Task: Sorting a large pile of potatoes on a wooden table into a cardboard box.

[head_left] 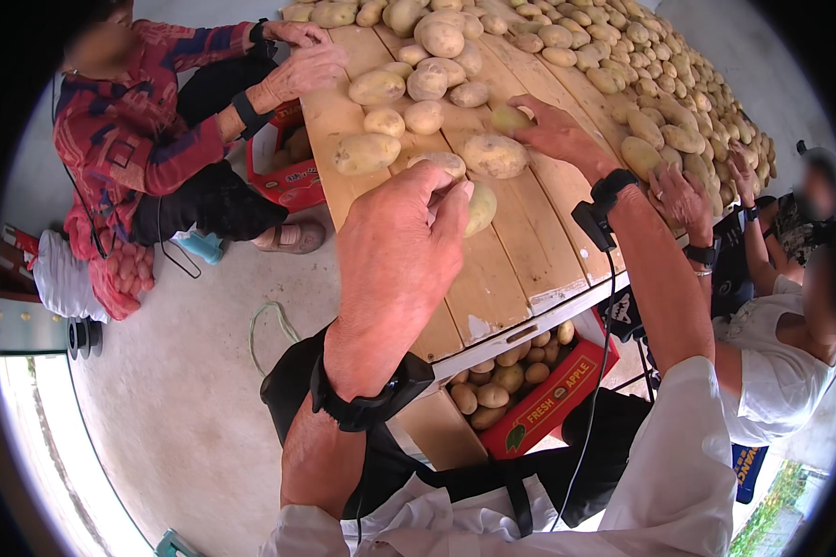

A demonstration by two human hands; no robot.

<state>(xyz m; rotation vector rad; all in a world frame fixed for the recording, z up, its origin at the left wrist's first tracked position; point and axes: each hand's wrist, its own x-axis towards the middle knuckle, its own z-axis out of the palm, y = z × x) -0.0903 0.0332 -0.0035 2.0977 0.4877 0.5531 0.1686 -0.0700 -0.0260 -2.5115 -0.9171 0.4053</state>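
My left hand [404,244] is raised over the near part of the wooden table [488,278], its thumb and fingers pinching a pale greenish potato [481,210]. Farther off, my right hand [564,132] has its fingers around another greenish potato [508,120], which lies at the tabletop. Just below the right hand's fingers rests a large brown potato [496,156]. A smaller one [440,164] lies behind my left hand and is partly covered by it. Several loose potatoes are spread beyond, among them a long one [366,154] toward the left edge.
A big heap of potatoes [669,76] covers the right side of the table. Beneath the near edge, a red cardboard box [550,400] holds potatoes; a red box [294,182] stands at left. A co-worker's hands [306,66] are at the left edge, others' hands [679,195] beside the heap.
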